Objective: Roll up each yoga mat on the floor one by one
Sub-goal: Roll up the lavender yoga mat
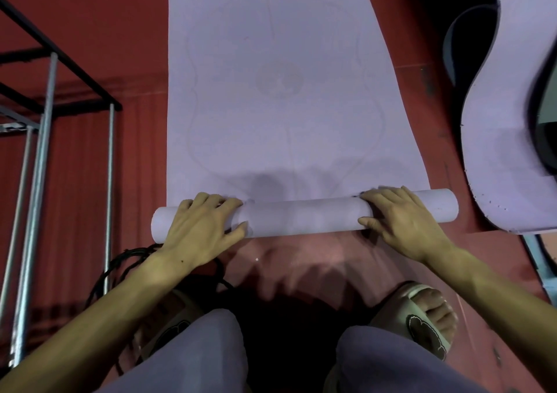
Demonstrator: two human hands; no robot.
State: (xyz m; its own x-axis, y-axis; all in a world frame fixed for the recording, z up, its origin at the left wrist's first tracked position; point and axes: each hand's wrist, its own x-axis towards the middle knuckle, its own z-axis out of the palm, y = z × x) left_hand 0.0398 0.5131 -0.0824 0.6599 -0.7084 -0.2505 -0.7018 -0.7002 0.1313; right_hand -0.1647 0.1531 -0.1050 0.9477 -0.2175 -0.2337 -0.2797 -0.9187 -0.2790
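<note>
A red floor (90,166) filled the room, and down its middle lay a lilac yoga mat (280,91), flat at the far end and wound into a tight roll (304,217) at the near end. A second lilac mat (512,127) curled at the right; a metal rack (39,139) stood left. The left hand (202,229) and right hand (401,220) curved over the roll, fingers spread, thumbs beneath.

You're crouched in what reads as an exercise or yoga room: red padded floor (90,151), lavender yoga mat (271,91) laid out, second mat (506,139) alongside, metal rack frame (39,139) left
</note>
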